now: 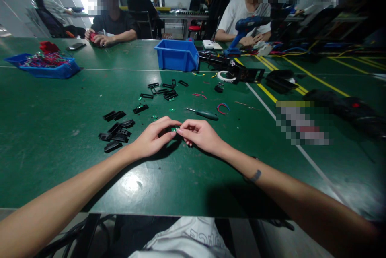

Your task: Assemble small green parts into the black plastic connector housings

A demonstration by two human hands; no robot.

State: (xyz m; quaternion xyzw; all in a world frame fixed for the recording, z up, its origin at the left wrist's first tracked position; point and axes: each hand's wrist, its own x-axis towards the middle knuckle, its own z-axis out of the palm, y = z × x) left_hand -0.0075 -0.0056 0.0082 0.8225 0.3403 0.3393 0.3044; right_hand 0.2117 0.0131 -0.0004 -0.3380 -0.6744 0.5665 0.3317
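Note:
Between my fingertips, just above the green tabletop, is a small green circuit board (174, 129). My left hand (157, 136) pinches it from the left with thumb and fingers. From the right, my right hand (201, 134) closes on its other end, its fingers curled. Much of the board is hidden by the fingers. Left of my left hand lies a loose pile of black plastic housings (118, 131). Beyond the hands are several black rectangular frames (163, 90) and a small loose green board (172, 110). A screwdriver (202, 114) with a dark green handle lies beyond my right hand.
A blue bin (176, 56) stands at the far middle; a blue tray (50, 68) of wires is far left. A blue cordless drill (244, 32) and cables sit at the far right. Red and blue wires (223, 108) lie near the screwdriver. People sit across the table.

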